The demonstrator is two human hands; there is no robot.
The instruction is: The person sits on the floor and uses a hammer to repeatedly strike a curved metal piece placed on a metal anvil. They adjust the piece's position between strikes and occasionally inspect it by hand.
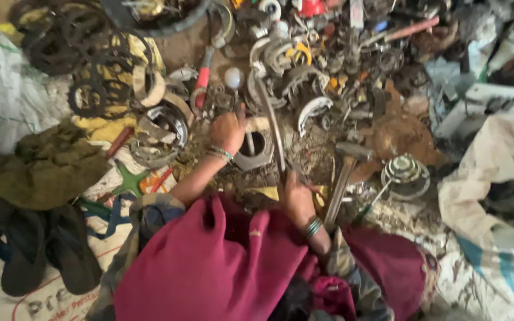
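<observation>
floor: scrap-metal heap all round
left hand (227, 131): 12 o'clock, fingers clamped on punch over metal ring (257, 151)
right hand (297, 199): fingers wrapped on long rod (272, 122)
step: prying at ring; next needs steady hold

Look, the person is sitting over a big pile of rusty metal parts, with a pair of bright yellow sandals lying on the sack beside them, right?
Not quite. In the head view the pair of flat sandals is dark, nearly black, not bright yellow. The rest holds: they lie on the white printed sack beside the person, who sits over the pile of rusty metal parts.
</observation>
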